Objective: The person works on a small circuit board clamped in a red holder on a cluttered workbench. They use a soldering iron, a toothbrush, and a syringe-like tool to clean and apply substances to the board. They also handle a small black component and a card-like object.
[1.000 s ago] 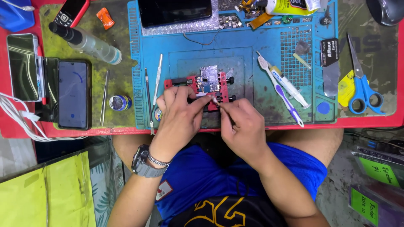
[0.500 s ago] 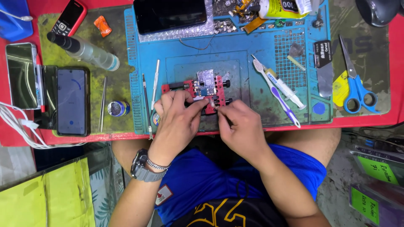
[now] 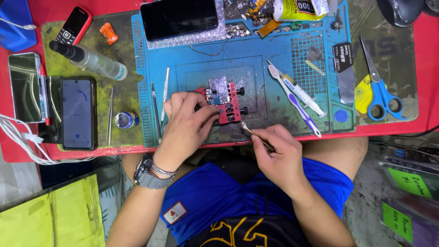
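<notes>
A blue mat (image 3: 283, 59) is spread over the red worktop (image 3: 425, 91). At its middle a red clamp fixture (image 3: 226, 105) with a small circuit board (image 3: 215, 93) is steadied by the left hand (image 3: 187, 126), fingers closed on its near-left edge. A thin tool (image 3: 249, 131) is pinched by the right hand (image 3: 274, 153). The board is judged light, stiff, fragile; gripping is best done by the fixture's edges.

Left hand (image 3: 187, 120) reaches forward off a bent forearm, palm down, fingers curled and spread with the fingertips (image 3: 211, 111) pressing down ahead of it. Its wrist carries a grey watch and a thin silver chain bracelet. Right hand (image 3: 274, 148) sits nearer the body, knuckles up, thumb and forefinger pinched together, forearm angling back toward the right knee.
</notes>
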